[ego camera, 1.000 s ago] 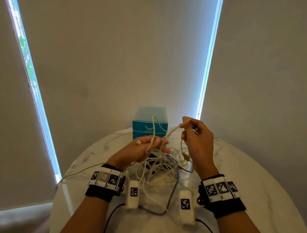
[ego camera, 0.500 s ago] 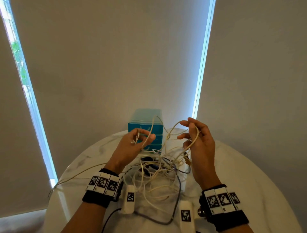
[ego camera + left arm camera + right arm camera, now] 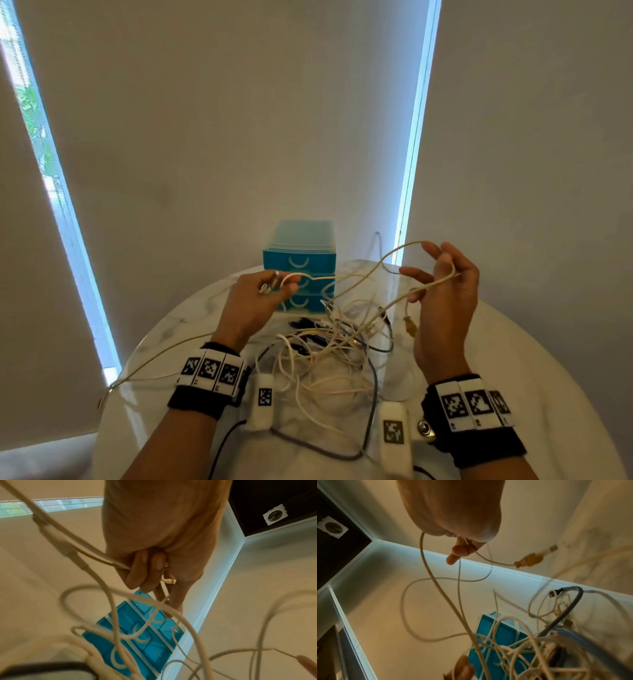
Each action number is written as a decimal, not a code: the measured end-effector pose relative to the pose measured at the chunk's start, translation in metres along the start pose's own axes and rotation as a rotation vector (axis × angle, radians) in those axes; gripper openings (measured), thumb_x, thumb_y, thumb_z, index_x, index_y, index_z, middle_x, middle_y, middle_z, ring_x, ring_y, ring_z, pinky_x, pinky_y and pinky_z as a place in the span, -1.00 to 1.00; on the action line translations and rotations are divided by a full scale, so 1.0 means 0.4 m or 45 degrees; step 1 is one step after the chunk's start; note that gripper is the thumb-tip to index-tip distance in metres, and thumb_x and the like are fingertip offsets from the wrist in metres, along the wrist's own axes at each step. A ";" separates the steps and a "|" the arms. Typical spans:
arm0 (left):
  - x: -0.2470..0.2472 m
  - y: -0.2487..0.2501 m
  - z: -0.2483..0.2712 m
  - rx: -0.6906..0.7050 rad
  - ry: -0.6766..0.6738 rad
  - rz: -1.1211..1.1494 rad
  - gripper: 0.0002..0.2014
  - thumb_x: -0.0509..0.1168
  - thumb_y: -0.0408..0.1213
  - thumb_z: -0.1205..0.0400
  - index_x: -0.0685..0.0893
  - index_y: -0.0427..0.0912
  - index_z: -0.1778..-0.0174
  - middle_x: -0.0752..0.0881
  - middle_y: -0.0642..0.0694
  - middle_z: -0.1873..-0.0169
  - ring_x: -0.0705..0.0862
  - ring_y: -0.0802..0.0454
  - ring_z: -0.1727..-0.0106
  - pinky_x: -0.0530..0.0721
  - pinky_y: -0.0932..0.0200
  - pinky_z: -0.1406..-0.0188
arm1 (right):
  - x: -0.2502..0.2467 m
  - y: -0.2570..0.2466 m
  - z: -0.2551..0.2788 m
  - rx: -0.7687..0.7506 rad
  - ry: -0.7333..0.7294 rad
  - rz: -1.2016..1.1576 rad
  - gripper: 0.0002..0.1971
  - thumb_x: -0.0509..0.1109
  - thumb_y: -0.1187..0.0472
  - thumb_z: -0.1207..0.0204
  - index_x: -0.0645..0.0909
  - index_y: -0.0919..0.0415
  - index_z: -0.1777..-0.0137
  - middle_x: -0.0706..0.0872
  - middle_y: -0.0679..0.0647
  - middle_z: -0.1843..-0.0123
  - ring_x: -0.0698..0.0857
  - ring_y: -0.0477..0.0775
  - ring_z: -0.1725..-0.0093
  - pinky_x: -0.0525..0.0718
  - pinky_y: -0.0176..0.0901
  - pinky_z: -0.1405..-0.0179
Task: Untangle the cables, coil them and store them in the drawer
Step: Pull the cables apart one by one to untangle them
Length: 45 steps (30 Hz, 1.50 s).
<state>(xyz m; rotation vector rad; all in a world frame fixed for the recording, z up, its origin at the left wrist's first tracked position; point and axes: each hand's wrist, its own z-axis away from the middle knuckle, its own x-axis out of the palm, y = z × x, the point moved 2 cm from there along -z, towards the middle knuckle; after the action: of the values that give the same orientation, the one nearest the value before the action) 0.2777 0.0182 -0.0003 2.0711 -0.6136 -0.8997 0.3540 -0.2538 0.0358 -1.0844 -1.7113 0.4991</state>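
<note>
thin cream cables [image 3: 329, 346] heaped in a tangle on the glossy marble table [image 3: 534, 377], blue plastic drawers [image 3: 299, 263] behind, my left hand [image 3: 257, 301] pinching one cable end, my right hand [image 3: 445, 301] half open, a strand looped over its curled fingers

Tangled cables [image 3: 329, 346], mostly cream-white with one grey [image 3: 371, 394], heaped mid-table just near of the drawers [image 3: 299, 265]. One cream strand [image 3: 373, 270] lifted in a loop above the heap, stretched left to right. Blue three-drawer unit upright at the far edge, all drawers closed.
</note>
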 end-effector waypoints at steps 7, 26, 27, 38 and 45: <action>-0.028 0.008 0.003 -0.203 0.039 0.213 -0.46 0.76 0.04 -0.41 0.80 0.12 -0.30 0.80 0.03 -0.09 0.77 0.20 -0.15 0.66 0.24 -0.02 | 0.024 -0.006 0.014 0.008 -0.147 -0.077 -0.78 0.12 0.18 -0.95 0.53 0.05 -0.46 0.82 -0.08 -0.44 0.90 0.15 0.02 0.64 -0.26 0.48; -0.012 0.104 0.026 0.243 0.125 0.346 -0.78 0.33 -0.11 -0.86 0.89 -0.03 -0.14 0.91 0.00 -0.02 0.84 0.20 -0.13 0.75 0.36 -0.09 | 0.072 0.133 0.084 0.487 -0.865 0.453 -0.24 0.58 0.24 -0.70 0.13 0.02 -0.67 0.92 0.23 -0.06 0.81 0.17 0.39 0.78 -0.10 0.41; -0.015 0.108 0.026 0.261 0.178 0.408 -0.79 0.33 -0.12 -0.86 0.88 -0.05 -0.19 0.90 0.02 -0.08 0.82 0.30 -0.01 0.73 0.41 0.02 | 0.063 0.159 0.082 0.551 -0.888 0.575 -0.19 0.58 0.25 -0.69 0.08 0.10 -0.71 0.91 0.26 0.02 0.82 0.16 0.40 0.77 -0.12 0.44; 0.000 0.164 0.063 0.242 -0.165 0.709 -0.65 0.19 -0.13 -0.92 0.72 0.07 -0.57 0.81 -0.10 -0.23 0.37 -0.34 0.37 0.30 0.01 0.43 | 0.064 0.131 0.069 0.107 -0.745 0.780 -0.62 0.64 -0.01 -0.62 0.70 -0.18 -0.40 0.81 -0.01 0.10 0.83 -0.16 0.21 0.73 -0.44 0.24; 0.018 0.200 0.093 0.264 -0.544 0.507 -0.53 0.32 -0.32 -0.84 0.59 0.00 -0.70 0.85 -0.14 -0.29 0.84 0.22 -0.20 0.75 0.30 -0.20 | 0.072 0.123 0.068 0.083 -0.589 0.623 -0.76 0.33 -0.06 -0.84 0.80 -0.01 -0.15 0.90 -0.01 0.08 0.79 0.01 0.45 0.76 -0.19 0.45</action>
<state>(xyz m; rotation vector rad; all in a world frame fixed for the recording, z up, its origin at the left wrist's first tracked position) 0.2444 -0.0503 0.0448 1.8358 -1.3432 -1.0779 0.3478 -0.2000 0.0032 -1.4239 -1.7937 1.1813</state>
